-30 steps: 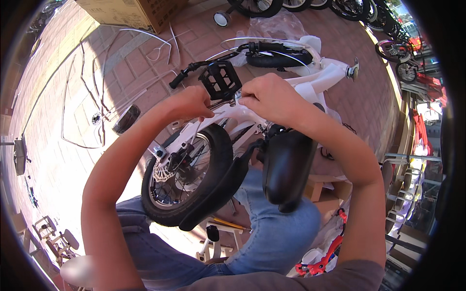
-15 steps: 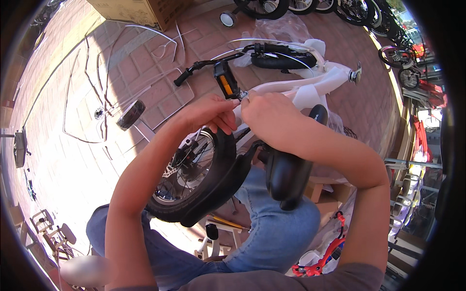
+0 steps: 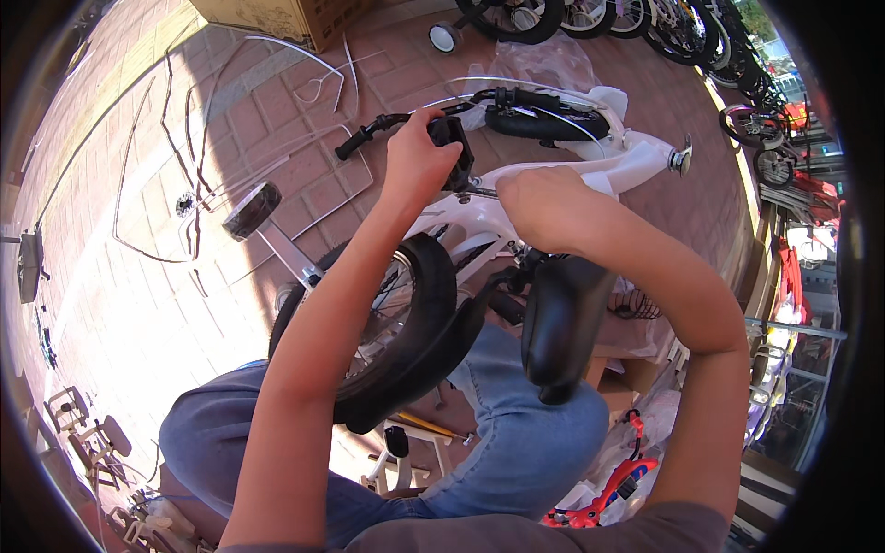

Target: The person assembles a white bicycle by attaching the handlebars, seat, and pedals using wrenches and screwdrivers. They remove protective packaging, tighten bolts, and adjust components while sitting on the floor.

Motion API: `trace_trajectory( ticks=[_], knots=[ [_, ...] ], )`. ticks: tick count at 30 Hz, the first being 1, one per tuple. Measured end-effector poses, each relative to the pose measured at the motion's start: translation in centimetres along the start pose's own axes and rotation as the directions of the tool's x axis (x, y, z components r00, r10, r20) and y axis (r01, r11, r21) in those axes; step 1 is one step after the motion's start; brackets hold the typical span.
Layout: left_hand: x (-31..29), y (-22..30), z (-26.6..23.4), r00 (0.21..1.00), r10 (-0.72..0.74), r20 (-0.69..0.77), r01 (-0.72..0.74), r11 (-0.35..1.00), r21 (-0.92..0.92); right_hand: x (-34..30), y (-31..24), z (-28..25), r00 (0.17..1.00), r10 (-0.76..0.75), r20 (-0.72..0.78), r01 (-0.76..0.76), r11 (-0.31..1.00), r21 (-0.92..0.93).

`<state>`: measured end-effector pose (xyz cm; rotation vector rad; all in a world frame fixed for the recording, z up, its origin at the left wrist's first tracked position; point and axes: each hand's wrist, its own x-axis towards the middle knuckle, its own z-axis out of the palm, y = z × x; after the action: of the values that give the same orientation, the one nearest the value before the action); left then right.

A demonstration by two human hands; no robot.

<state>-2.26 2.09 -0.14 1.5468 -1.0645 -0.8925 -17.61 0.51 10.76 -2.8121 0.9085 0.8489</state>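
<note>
My left hand (image 3: pixel 419 161) is closed round a black bicycle pedal (image 3: pixel 451 140). Closed beside it, my right hand (image 3: pixel 544 207) grips a slim metal bar (image 3: pixel 480 192), perhaps a spanner; its far end meets the pedal's axle and the rest is hidden in my fist. Between my legs lies a folded-over bicycle with a wrapped white frame (image 3: pixel 636 166), a black saddle (image 3: pixel 558 327) below my right forearm and a rear wheel (image 3: pixel 433 276) partly behind my left forearm. The other pedal (image 3: pixel 252 210) sticks out to the left on a silver crank arm (image 3: pixel 288 249).
The bicycle's handlebar (image 3: pixel 369 134) and front wheel (image 3: pixel 544 124) lie ahead on brick paving. Wires and loose strips (image 3: pixel 194 175) are scattered at left. A cardboard box (image 3: pixel 277 18) stands at the far left, parked bicycles (image 3: pixel 682 32) at the far right, a red frame part (image 3: pixel 608 498) near my right.
My left hand has moved up from the axle onto the pedal and wrapped round it. My right hand has shifted slightly right, and the metal bar now shows between it and the pedal.
</note>
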Motion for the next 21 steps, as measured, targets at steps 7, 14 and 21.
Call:
trace_trajectory(
  ticks=[7, 14, 21],
  knots=[
    [-0.2, -1.8, -0.7, 1.000, -0.014, 0.009, 0.016, 0.974, -0.227, 1.3, 1.3, 0.5, 1.000, -0.029, -0.007, 0.029, 0.999, 0.027],
    [-1.0, -2.8, -2.3, 1.000, -0.001, 0.018, 0.005, 0.977, -0.213, 10.4, 6.0, 6.2, 0.988, -0.150, -0.045, 0.139, 0.972, -0.192],
    [-1.3, -4.2, -3.2, 0.997, 0.005, -0.073, -0.009, 0.998, -0.059, 23.2, 3.9, 12.1, 0.852, -0.473, -0.225, 0.506, 0.854, 0.119]
  ],
)
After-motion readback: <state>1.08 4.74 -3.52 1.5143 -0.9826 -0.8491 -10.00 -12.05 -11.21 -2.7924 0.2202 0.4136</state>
